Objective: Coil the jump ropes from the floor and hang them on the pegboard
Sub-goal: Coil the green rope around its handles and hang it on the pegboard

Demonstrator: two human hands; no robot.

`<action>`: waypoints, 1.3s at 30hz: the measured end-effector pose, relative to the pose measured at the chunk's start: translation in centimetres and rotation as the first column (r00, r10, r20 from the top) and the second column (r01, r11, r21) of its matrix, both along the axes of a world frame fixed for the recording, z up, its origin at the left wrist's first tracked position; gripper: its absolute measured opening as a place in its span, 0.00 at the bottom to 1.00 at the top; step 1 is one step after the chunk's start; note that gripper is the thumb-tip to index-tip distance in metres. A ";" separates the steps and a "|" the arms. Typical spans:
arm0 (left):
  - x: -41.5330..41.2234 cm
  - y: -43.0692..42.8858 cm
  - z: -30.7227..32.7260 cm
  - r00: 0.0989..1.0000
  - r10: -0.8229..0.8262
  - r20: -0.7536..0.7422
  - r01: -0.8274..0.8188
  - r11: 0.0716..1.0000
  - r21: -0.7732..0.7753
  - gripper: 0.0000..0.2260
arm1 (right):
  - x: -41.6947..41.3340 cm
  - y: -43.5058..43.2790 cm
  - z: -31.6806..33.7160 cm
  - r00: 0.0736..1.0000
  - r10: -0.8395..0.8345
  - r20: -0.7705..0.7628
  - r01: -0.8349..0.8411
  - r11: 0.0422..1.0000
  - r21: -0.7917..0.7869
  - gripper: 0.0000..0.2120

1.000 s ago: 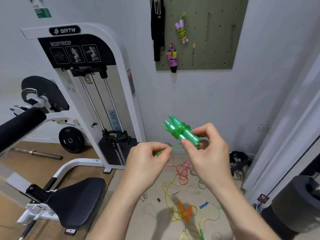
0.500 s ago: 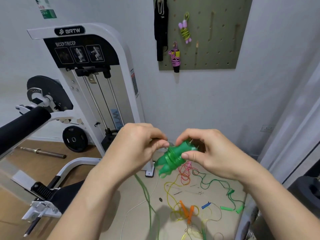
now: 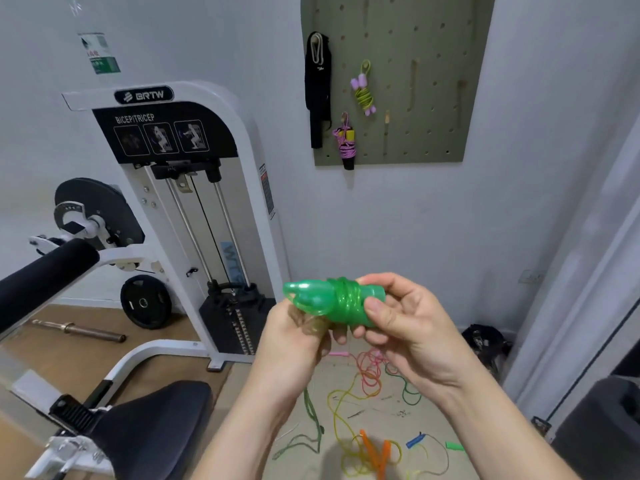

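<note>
Only one camera here, a wide-angle worn on the person's head, facing forward and tipped down toward the room's corner. It sits very near the green jump rope (image 3: 339, 301) gripped between the left hand (image 3: 294, 337) at 7 o'clock and the right hand (image 3: 408, 323) at 5. The pegboard (image 3: 433, 98) hangs well off on the wall at 12, the weight machine (image 3: 159, 133) at 10, the floor (image 3: 367, 420) far below at 6.
</note>
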State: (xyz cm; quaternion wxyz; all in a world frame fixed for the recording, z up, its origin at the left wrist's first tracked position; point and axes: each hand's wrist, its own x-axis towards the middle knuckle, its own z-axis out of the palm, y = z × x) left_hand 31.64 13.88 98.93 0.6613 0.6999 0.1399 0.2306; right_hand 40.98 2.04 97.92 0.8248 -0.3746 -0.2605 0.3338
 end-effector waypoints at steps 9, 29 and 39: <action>-2.0 -0.3 -1.5 0.960 0.269 -0.077 -0.034 0.384 0.923 0.07 | -0.7 1.0 -1.0 0.775 -0.452 0.441 0.584 0.779 -0.228 0.11; -1.7 3.3 3.7 0.975 -0.001 -0.223 0.153 0.731 0.665 0.07 | 0.3 -1.8 1.5 0.533 0.225 0.815 0.326 0.835 -0.444 0.08; 0.1 3.5 1.1 0.874 -0.479 -0.078 0.460 0.869 -0.186 0.27 | 0.9 -2.2 2.2 0.864 0.281 0.417 -0.195 0.951 -0.238 0.11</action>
